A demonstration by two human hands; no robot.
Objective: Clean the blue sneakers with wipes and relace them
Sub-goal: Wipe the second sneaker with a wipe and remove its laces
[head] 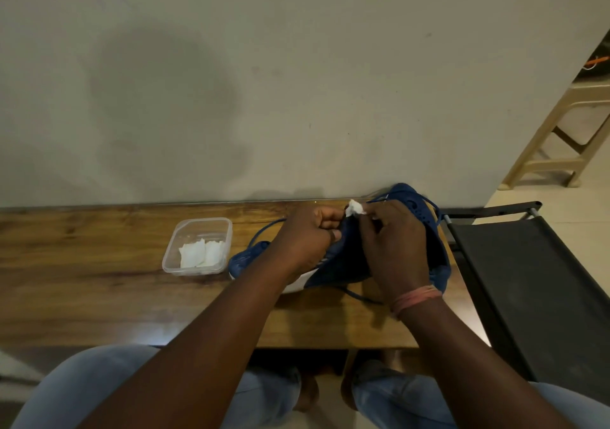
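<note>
A blue sneaker (343,263) with a white sole lies on the wooden table (99,296), largely hidden behind my hands. My left hand (310,237) grips its upper edge with curled fingers. My right hand (392,244) pinches a small crumpled white wipe (355,208) at the top of the shoe. A second blue sneaker (419,207) stands behind my right hand against the wall. A loose blue lace (264,229) arcs out on the left, and another lace end trails below the shoe.
A clear plastic tub (185,230) holding folded white wipes (201,253) stands left of the sneakers. A black fabric chair (528,280) is beside the table's right end. A beige plastic stool (567,131) stands at the far right. The wall runs along the table's back edge.
</note>
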